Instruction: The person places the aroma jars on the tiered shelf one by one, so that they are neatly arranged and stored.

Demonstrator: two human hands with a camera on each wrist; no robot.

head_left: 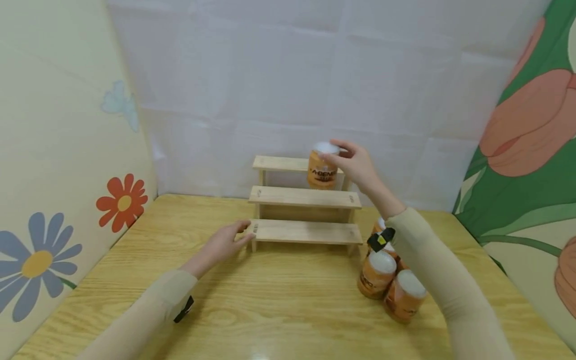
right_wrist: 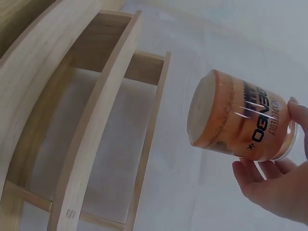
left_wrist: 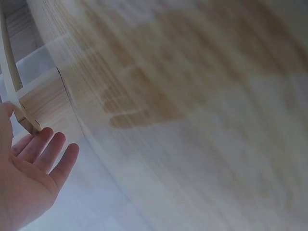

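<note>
Orange can noted in the right hand, pinched near its pale top between thumb and fingers. From my remote post I see it upright at the upper part of the wooden stand — held clear of the tiers in the right wrist view. I find the left hand at the left end of the lowest tier, fingers loosely extended and slightly apart — firm contact I cannot tell. Further orange cans stand grouped on the wood-grain table, right of the stand.
</note>
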